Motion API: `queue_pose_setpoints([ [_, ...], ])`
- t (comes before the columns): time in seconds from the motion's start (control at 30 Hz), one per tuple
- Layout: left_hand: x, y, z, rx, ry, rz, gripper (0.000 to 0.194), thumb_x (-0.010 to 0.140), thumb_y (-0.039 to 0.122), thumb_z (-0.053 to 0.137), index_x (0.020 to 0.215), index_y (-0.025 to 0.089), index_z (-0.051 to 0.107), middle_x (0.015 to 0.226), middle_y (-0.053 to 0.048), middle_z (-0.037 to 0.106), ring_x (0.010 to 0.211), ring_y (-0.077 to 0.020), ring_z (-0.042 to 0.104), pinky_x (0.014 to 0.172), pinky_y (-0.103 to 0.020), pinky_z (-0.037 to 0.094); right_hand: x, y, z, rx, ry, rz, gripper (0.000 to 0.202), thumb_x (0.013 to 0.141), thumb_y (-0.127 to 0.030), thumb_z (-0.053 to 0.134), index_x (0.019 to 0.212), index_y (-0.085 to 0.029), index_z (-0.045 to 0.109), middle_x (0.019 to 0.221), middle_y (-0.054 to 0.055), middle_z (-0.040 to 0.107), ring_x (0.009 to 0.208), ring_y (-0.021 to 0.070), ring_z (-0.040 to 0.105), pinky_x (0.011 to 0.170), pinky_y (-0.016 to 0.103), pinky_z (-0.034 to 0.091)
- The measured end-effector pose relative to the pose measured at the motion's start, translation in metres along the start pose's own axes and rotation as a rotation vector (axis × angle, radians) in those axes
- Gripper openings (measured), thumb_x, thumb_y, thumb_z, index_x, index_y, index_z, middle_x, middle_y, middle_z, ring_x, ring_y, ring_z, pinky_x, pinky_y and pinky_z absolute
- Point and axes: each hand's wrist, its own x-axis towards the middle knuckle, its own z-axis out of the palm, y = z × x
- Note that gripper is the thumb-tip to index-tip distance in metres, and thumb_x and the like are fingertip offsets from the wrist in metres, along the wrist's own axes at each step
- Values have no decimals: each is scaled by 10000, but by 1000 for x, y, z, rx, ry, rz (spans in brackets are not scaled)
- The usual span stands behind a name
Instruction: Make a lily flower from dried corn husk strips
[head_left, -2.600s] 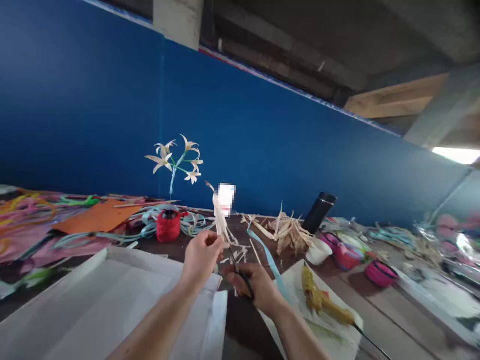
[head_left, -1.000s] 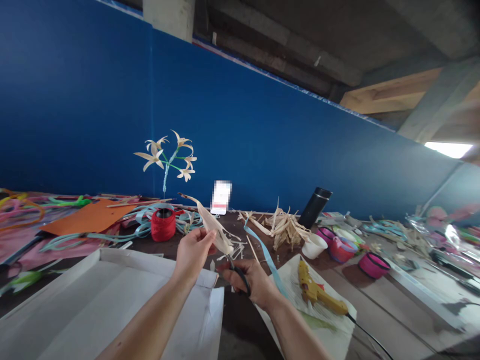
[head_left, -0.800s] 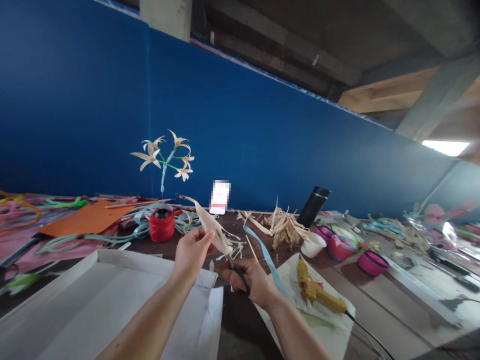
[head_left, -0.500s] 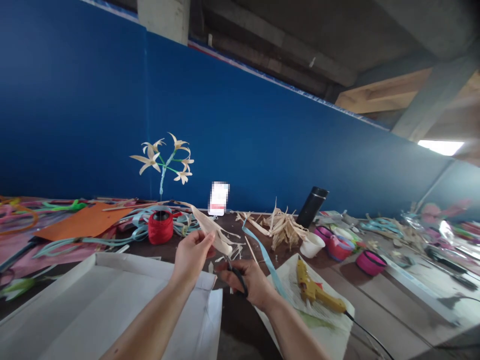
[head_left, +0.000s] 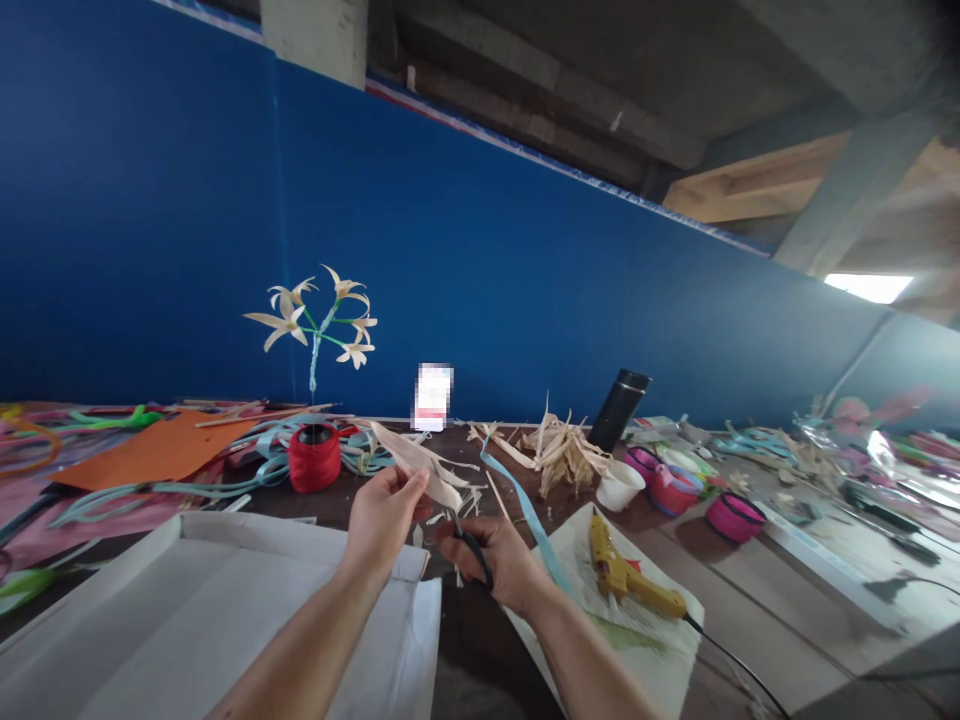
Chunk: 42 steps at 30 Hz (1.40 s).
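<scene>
Seen from my remote post, the left hand [head_left: 384, 515] pinches a pale piece of dried husk [head_left: 416, 462] between thumb and fingers above a dark table [head_left: 480, 650]. The right hand [head_left: 501, 562] is closed around black-handled scissors [head_left: 475, 550], the blades angled up toward the husk's lower end; from my angle I cannot tell whether they touch it. Thin pale scraps [head_left: 471, 500] lie just beyond the hands, while a light blue ribbon [head_left: 531, 515] runs past the right one. On my left, a shallow white box [head_left: 300, 600] sits under the left forearm, with a red spool [head_left: 315, 462] behind it and an orange sheet [head_left: 150, 450] farther left. A spray of cream flowers [head_left: 285, 322] stands upright against the blue wall [head_left: 480, 250], to the left of a bright, blurred-out screen [head_left: 433, 395]. To the right, I count a heap of dried husks [head_left: 570, 455], a tilted black flask [head_left: 619, 410], a white cup [head_left: 620, 487] and a yellow glue gun [head_left: 630, 578] resting on a pale sheet [head_left: 664, 675].
</scene>
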Motion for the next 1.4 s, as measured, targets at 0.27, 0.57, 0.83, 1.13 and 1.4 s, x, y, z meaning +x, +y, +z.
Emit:
queue_pose_setpoints([
  [0.27,1,-1,0,-16,-8,-19,307,594,434,701,692,151,631,629,3,640,601,-142,592,568,-247,499,-2,-4,-1,-17,-3,-15,388,694,-446,678,928,-138,708,565,-31,443,505,70,339,447,193,264],
  [0.57,1,0,1,-47,18,-47,311,561,424,720,672,145,637,614,0,636,591,-140,587,560,-250,498,-1,-4,0,-6,4,-13,410,670,-470,687,904,-135,708,543,-35,446,494,70,339,442,197,280],
  [0.83,1,0,3,-69,21,-52,296,544,388,741,657,136,635,600,0,625,590,-131,576,571,-248,503,1,-2,0,-3,-6,-2,428,688,-484,670,928,-130,702,521,-36,452,480,73,379,442,197,301],
  [1.13,0,-3,3,-48,1,-45,292,568,398,733,652,142,622,594,7,622,573,-122,573,579,-244,498,0,-3,2,46,-3,8,420,726,-490,631,949,-140,695,499,-37,463,463,74,383,450,200,301],
  [1.4,1,-3,2,-28,-12,-32,309,580,409,723,691,135,628,640,-14,639,597,-141,589,577,-254,498,1,-4,0,29,5,13,369,707,-417,671,951,-142,701,521,-35,482,480,74,396,459,195,308],
])
